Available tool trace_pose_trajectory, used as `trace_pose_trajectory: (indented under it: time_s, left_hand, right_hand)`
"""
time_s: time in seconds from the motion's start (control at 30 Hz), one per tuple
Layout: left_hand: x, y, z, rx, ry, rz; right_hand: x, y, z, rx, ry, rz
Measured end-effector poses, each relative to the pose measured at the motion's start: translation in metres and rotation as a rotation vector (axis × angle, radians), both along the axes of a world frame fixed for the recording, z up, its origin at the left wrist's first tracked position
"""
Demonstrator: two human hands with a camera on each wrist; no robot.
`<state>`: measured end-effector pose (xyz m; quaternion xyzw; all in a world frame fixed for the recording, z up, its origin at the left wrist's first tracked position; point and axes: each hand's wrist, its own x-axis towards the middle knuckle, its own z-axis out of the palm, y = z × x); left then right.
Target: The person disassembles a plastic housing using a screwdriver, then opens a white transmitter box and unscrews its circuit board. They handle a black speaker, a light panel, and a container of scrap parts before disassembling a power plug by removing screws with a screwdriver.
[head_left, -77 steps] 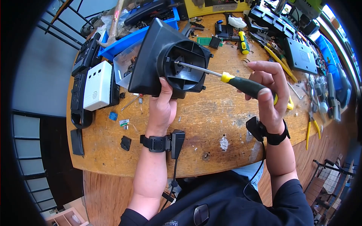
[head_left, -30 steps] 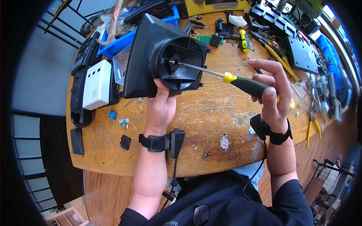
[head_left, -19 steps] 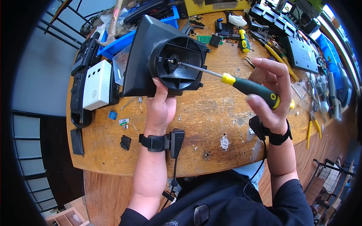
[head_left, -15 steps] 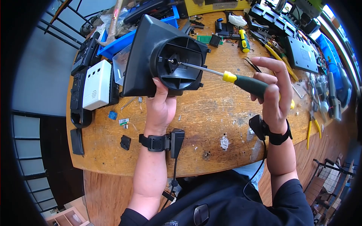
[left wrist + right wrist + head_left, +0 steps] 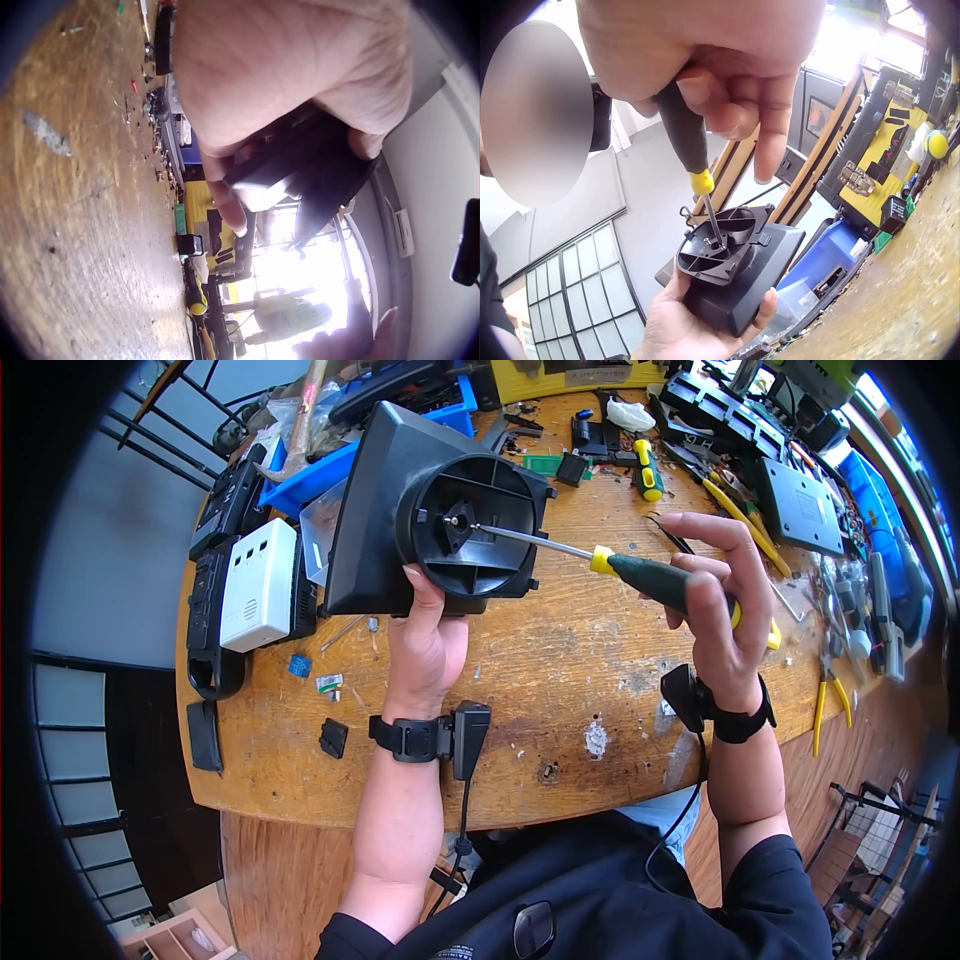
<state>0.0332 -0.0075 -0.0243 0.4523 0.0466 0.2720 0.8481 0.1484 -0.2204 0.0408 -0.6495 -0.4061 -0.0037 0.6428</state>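
Observation:
My left hand (image 5: 432, 640) grips a black plastic housing (image 5: 385, 510) from below, thumb on its round ribbed collar; the housing is held up over the table with the collar facing right. Inside the collar sits a small dark bracket with two screw spots. In my right hand (image 5: 725, 595) is a screwdriver (image 5: 650, 580) with a dark green and yellow handle. Its tip meets the right-hand screw spot of the bracket. The right wrist view shows the shaft of the screwdriver (image 5: 714, 214) reaching into the collar, with the left hand (image 5: 697, 330) under the housing (image 5: 742, 281).
A white box (image 5: 260, 585) and black cases stand at the left of the wooden table (image 5: 560, 680). Behind are a blue bin (image 5: 315, 475) and a yellow case. Pliers (image 5: 828, 690), a second screwdriver (image 5: 648, 472) and a grey device (image 5: 800, 508) lie to the right.
The housing has shifted slightly left since the earliest frame. The right fingers and thumb have opened and closed round the screwdriver handle, which has turned, its tip staying at the bracket.

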Motion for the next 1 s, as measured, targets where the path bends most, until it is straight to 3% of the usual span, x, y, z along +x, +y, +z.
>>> trace_pose_trajectory:
  time_s: [0.27, 0.37, 0.43, 0.57, 0.63, 0.77, 0.87, 0.93, 1.0]
  left_hand:
    - [0.000, 0.000, 0.003, -0.084, -0.081, -0.063]
    - [0.000, -0.001, 0.003, 0.019, 0.005, -0.026]
    - [0.000, 0.000, 0.003, 0.012, 0.008, -0.010]
    - [0.000, 0.001, 0.003, -0.082, -0.088, -0.061]
    - [0.000, 0.000, 0.004, -0.094, -0.088, -0.060]
    - [0.000, 0.000, 0.004, -0.076, -0.082, -0.069]
    - [0.000, 0.000, 0.004, -0.078, -0.076, -0.057]
    - [0.001, 0.000, 0.004, -0.094, -0.076, -0.051]
    - [0.001, 0.000, 0.004, -0.097, -0.081, -0.046]
  right_hand:
    - [0.008, 0.008, -0.008, 0.128, -0.240, 0.049]
    - [0.009, 0.002, -0.007, 0.192, -0.110, 0.175]
    - [0.004, -0.005, -0.002, 0.042, 0.061, 0.114]
    - [0.000, 0.001, 0.000, -0.039, 0.092, -0.007]
    - [0.006, 0.006, -0.006, 0.108, -0.152, 0.046]
    - [0.006, 0.007, -0.007, 0.153, -0.214, 0.038]
    - [0.006, 0.001, -0.005, 0.174, -0.073, 0.189]
    - [-0.001, -0.001, -0.003, 0.037, 0.084, 0.025]
    - [-0.002, -0.001, 0.001, -0.039, 0.075, -0.012]
